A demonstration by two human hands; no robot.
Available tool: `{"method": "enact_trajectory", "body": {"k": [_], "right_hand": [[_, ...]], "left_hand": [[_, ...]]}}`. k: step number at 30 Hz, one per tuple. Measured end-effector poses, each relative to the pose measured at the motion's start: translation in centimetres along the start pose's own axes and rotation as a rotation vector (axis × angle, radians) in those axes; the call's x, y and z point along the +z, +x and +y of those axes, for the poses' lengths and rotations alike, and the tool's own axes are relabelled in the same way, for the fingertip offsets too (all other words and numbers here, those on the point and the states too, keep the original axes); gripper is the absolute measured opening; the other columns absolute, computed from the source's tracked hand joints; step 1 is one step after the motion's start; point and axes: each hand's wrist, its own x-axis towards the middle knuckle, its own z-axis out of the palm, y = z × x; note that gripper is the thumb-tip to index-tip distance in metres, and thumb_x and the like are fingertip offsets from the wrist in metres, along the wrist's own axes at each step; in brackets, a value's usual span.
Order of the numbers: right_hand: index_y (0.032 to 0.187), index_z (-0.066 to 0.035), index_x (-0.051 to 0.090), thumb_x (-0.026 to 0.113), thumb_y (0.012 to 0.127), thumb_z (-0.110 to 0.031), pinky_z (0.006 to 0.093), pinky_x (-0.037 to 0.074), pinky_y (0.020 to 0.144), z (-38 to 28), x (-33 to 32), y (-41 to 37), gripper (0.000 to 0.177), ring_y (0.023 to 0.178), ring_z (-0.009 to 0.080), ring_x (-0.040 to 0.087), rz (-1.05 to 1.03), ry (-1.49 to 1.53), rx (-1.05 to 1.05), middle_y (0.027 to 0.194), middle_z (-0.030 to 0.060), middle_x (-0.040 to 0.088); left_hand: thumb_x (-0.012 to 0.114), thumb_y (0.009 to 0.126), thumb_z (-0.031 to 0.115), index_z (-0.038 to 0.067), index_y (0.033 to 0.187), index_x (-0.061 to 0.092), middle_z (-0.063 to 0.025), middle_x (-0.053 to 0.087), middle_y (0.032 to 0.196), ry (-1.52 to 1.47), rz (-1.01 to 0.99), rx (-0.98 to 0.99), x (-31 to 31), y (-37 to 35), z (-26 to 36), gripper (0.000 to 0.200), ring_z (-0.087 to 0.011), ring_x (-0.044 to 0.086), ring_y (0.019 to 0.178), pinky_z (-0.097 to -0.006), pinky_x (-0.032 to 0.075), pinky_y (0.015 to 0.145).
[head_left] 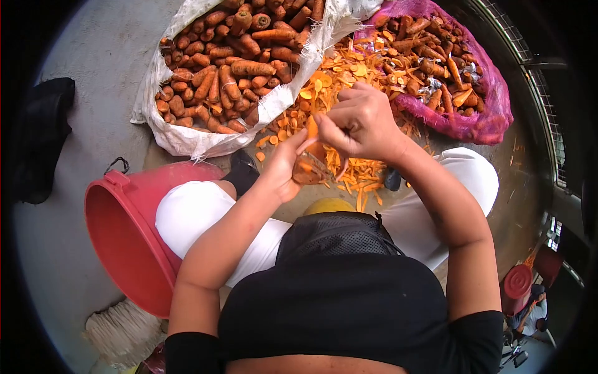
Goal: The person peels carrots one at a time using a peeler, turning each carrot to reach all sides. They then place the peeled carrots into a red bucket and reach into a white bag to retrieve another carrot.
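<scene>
My left hand (283, 167) is closed around a carrot (308, 170), whose brown, partly unpeeled end shows below the fingers. Just above and to the right, my right hand (364, 121) is curled into a fist close to the carrot. Whatever it grips is hidden by the fingers. Below the fist hangs a thin strip of peel (342, 168). Beneath both hands lies a heap of orange carrot peelings and cut slices (358, 171) on the floor.
A white woven sack (146, 106) full of unpeeled carrots stands at upper left. At upper right is a pink mesh sack (498, 112) with carrots and scraps. A red bin (131, 243) lies tipped by my left knee. Another person (534, 318) is far right.
</scene>
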Motion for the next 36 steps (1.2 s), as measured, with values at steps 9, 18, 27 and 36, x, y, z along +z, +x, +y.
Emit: {"method": "enact_trajectory", "body": {"k": [9,18,27,36], "right_hand": [[0.046,-0.012,0.050,0.064,0.079,-0.016,0.0346,0.030,0.048,-0.1,0.4,-0.6,0.036,0.044,0.0213,0.040,0.054,0.071,-0.064,0.042,0.0026,0.040],[0.047,-0.016,0.059,0.062,0.081,-0.025,0.0333,0.040,0.053,-0.3,-0.1,-0.7,0.035,0.048,0.0206,0.051,-0.069,-0.001,-0.058,0.047,0.0010,0.053],[0.048,-0.011,0.060,0.060,0.082,-0.025,0.0375,0.042,0.047,-0.3,0.5,-0.6,0.037,0.049,0.0243,0.055,-0.072,0.140,-0.019,0.049,0.0043,0.055],[0.051,-0.016,0.066,0.059,0.081,-0.026,0.0374,0.044,0.045,3.2,0.2,-0.5,0.032,0.044,0.0270,0.054,0.028,0.072,0.074,0.045,0.0077,0.051]], "left_hand": [[0.045,0.098,0.030,-0.001,0.110,0.052,-0.0107,0.061,0.096,-0.043,-0.063,-0.010,0.3,0.6,-0.4,0.033,-0.0208,0.065,0.084,-0.0365,0.056,0.072],[0.041,0.098,0.031,0.000,0.110,0.052,-0.0101,0.062,0.096,0.044,-0.268,-0.091,-0.9,0.6,-0.3,0.035,-0.0195,0.064,0.082,-0.0355,0.055,0.067],[0.037,0.100,0.035,0.005,0.114,0.052,-0.0068,0.060,0.099,0.014,-0.198,-0.013,0.3,-0.8,-0.4,0.037,-0.0159,0.061,0.086,-0.0319,0.050,0.072],[0.033,0.100,0.038,0.007,0.118,0.049,-0.0101,0.060,0.088,0.120,-0.191,-0.091,1.3,-3.0,0.2,0.039,-0.0159,0.060,0.066,-0.0284,0.051,0.051]]}}
